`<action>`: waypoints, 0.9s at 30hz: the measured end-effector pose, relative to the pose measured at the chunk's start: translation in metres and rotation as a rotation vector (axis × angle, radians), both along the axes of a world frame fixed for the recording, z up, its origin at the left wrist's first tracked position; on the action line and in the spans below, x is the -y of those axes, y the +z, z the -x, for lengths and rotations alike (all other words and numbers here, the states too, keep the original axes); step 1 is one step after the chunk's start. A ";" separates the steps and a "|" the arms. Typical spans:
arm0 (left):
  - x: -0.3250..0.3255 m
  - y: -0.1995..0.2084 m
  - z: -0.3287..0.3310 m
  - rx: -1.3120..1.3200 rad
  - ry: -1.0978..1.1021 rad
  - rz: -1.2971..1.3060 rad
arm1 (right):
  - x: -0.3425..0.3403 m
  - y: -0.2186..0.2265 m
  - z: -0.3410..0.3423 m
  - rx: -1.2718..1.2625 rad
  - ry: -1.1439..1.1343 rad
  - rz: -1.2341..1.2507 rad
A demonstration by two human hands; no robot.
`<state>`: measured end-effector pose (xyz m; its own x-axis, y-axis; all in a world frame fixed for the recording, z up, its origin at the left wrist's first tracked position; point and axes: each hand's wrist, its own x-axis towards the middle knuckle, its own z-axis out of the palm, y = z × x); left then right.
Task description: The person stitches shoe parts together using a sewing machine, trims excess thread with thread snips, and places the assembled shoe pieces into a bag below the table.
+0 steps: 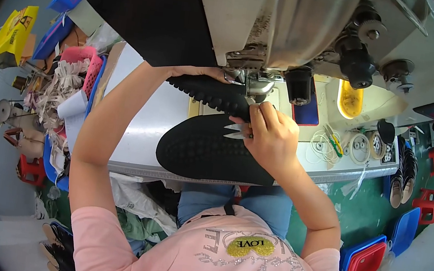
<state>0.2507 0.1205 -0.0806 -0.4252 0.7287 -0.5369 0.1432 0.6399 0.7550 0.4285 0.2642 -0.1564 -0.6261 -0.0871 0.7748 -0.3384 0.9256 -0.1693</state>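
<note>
Head view, looking down: black knitted shoe upper (204, 147) lying across grey sewing table (142, 120), toe end running under sewing machine (275, 28) at the needle. Left hand (203, 72) resting flat on the far end of the fabric, fingers extended, gripping nothing. Right hand (269, 134) closing fingers around small thread snips (236, 131), blades pointing at the fabric. Probably light, soft and floppy; best pinching at the edges near the needle. Table front edge lying just below the fabric; thread spools (361, 146) crowding the right side; open table remaining at left.
</note>
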 end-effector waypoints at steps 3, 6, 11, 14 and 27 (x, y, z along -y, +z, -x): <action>-0.001 0.001 0.003 -0.029 0.000 0.001 | -0.002 0.001 0.007 0.006 -0.017 0.007; -0.002 0.003 0.005 -0.056 0.001 0.004 | -0.003 0.002 0.012 0.022 -0.018 0.034; -0.004 0.004 0.011 -0.104 0.001 0.011 | 0.001 -0.001 0.016 0.043 -0.018 0.110; -0.005 0.002 0.014 -0.134 0.010 0.013 | -0.002 -0.005 0.015 0.086 -0.025 0.169; 0.023 -0.030 -0.038 -0.046 0.464 -0.399 | -0.036 -0.109 -0.126 0.753 -0.222 0.877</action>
